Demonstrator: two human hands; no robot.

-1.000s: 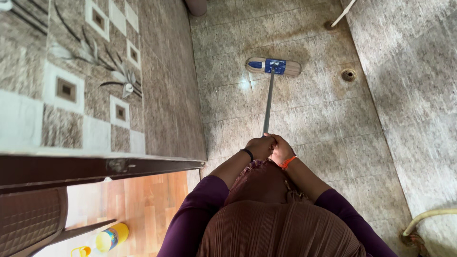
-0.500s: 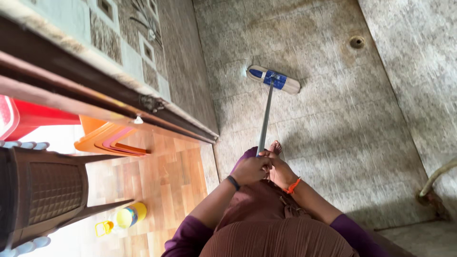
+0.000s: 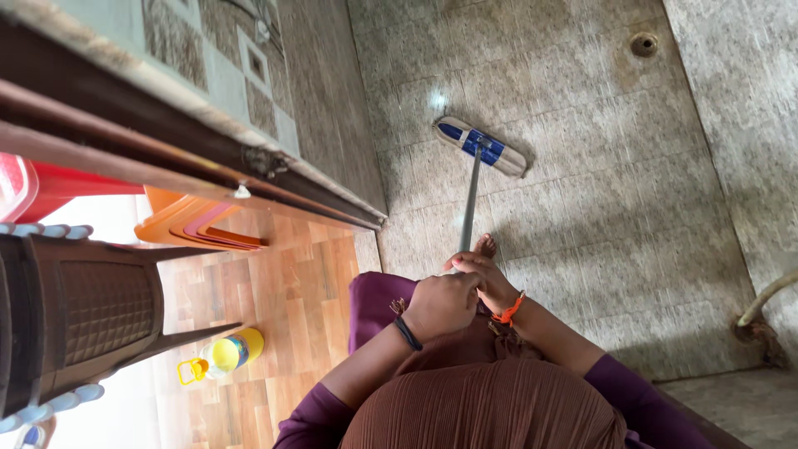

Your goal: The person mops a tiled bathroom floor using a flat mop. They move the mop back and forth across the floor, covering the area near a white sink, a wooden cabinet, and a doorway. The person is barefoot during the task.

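I look down at a flat mop whose head (image 3: 484,146), grey with a blue plate, lies on the grey tiled floor (image 3: 598,191). Its thin metal handle (image 3: 470,208) runs back to me. My left hand (image 3: 440,305), with a black band at the wrist, is closed around the top of the handle. My right hand (image 3: 484,278), with an orange band at the wrist, grips the handle just beside it. My bare toes (image 3: 485,245) show under the hands. I wear purple sleeves and a brown ribbed top.
A patterned tiled wall (image 3: 249,75) and a dark door frame (image 3: 208,166) stand at left. Beyond lie a wooden floor (image 3: 291,291), a brown plastic chair (image 3: 75,308), stacked orange and red chairs (image 3: 195,224) and a yellow bottle (image 3: 220,353). A floor drain (image 3: 643,43) sits far right; a hose (image 3: 769,295) lies at the right edge.
The view has swung left, showing more doorway, chairs and wooden floor. The mop head has shifted slightly on the tiles and turned more slanted. Both hands stay on the handle.
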